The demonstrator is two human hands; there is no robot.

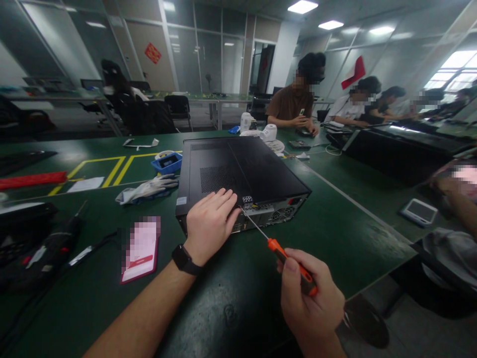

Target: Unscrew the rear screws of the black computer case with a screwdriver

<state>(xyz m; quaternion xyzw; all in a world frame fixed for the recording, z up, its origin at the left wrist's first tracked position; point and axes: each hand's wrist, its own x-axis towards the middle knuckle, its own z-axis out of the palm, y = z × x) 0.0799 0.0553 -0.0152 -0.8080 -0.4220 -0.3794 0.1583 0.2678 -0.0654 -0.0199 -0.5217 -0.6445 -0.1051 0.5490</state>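
Observation:
A black desktop computer case (257,164) lies on its side on the green table, its rear panel with fan grille and ports turned toward me. My left hand (210,223) rests flat on the case's near edge, fingers stretched out over the top and thumb by the rear edge. In my right hand (311,293) is a screwdriver (276,244) with an orange and black handle, fingers wrapped round it. Its thin shaft points up and left, the tip at the rear edge of the case near my left thumb. Any screw there is too small to make out.
Left of the case lie grey work gloves (149,190), a blue tray (167,163), a pink-edged phone-like object (140,251) and a black power tool (52,243). White fan-like parts (268,133) stand behind it. Several people sit at tables beyond; a small device (419,212) lies at right.

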